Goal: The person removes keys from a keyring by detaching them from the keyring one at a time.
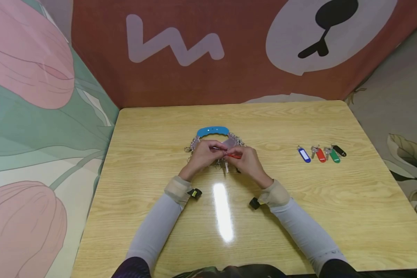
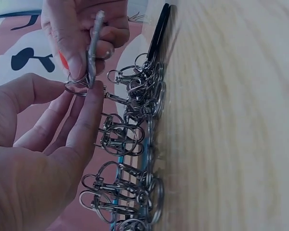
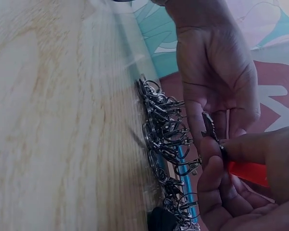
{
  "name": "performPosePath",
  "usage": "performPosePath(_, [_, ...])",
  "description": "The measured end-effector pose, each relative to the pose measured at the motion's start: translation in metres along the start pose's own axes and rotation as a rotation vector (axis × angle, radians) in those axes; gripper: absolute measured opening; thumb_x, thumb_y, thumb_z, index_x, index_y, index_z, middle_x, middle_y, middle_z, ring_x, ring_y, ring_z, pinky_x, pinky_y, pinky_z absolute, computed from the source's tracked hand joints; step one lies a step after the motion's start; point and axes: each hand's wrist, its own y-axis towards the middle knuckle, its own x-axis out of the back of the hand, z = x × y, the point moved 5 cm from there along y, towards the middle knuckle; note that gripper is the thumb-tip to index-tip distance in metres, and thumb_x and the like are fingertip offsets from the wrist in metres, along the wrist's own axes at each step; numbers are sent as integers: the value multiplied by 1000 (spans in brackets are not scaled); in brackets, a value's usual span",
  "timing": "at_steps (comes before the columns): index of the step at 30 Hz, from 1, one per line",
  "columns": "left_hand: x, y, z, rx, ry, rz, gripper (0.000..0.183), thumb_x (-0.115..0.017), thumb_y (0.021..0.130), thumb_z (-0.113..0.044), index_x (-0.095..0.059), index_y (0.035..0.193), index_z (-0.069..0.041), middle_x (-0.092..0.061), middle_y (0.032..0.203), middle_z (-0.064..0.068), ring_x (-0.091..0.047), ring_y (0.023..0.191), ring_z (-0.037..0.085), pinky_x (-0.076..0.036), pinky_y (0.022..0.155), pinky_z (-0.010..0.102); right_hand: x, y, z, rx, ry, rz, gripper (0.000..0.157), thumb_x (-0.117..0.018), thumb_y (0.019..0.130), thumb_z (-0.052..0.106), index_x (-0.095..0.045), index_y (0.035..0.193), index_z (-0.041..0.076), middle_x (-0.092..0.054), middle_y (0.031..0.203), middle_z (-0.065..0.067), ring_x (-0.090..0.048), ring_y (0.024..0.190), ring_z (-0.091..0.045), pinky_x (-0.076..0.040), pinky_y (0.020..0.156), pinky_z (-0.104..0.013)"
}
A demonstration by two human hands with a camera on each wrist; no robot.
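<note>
My left hand point(image 1: 205, 154) pinches a small metal split ring point(image 2: 76, 88) between thumb and fingers. Opposite it, my right hand point(image 1: 247, 160) holds a red key tag point(image 3: 248, 173), with a silver key point(image 2: 93, 45) beside its fingertips. Both hands meet over the near side of a large key holder with a blue handle point(image 1: 212, 131). Around the holder hang several metal snap clips and rings point(image 2: 120, 137), partly hidden by the hands in the head view. A black tag point(image 2: 159, 31) lies among the clips on the right-hand side.
To the right on the wooden table point(image 1: 142, 127) lie a blue tag point(image 1: 304, 155), another red tag point(image 1: 321, 155) and a green tag point(image 1: 335, 156), some with keys. A black tag point(image 1: 339, 150) lies at the end of that row. Printed fabric walls point(image 1: 194, 85) border the table.
</note>
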Motion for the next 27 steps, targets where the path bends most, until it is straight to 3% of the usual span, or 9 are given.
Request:
performPosePath(6, [-1, -2, 3, 24, 9, -22, 18, -77, 91, -7, -82, 109, -5, -80, 110, 10, -78, 96, 20, -61, 76, 25, 1, 0, -6, -92, 43, 29, 13, -80, 93, 4, -82, 104, -1, -80, 95, -17, -74, 69, -22, -57, 58, -20])
performPosePath(12, [-2, -1, 4, 23, 41, -49, 18, -79, 91, -10, -83, 108, -6, -80, 111, 11, -78, 98, 21, -62, 81, 26, 2, -1, -8, -176, 195, 67, 17, -76, 96, 3, -79, 109, -7, -79, 88, -21, -75, 67, -21, -64, 63, -30])
performPosePath(17, [-3, -1, 3, -1, 59, -71, 18, -79, 90, -11, -83, 107, -7, -80, 111, 11, -77, 100, 21, -61, 83, 27, 2, 0, -10, -217, 294, 61, 17, -73, 97, 2, -78, 108, -10, -77, 83, -21, -72, 63, -14, -64, 64, -31])
performPosePath(27, [-5, -2, 3, -21, 85, -68, 17, -79, 92, -11, -84, 108, -9, -80, 112, 11, -76, 97, 18, -57, 73, 20, 1, -1, -17, -348, 481, 29, 22, -67, 101, -1, -72, 115, -17, -75, 77, -2, -70, 66, -9, -62, 64, -23])
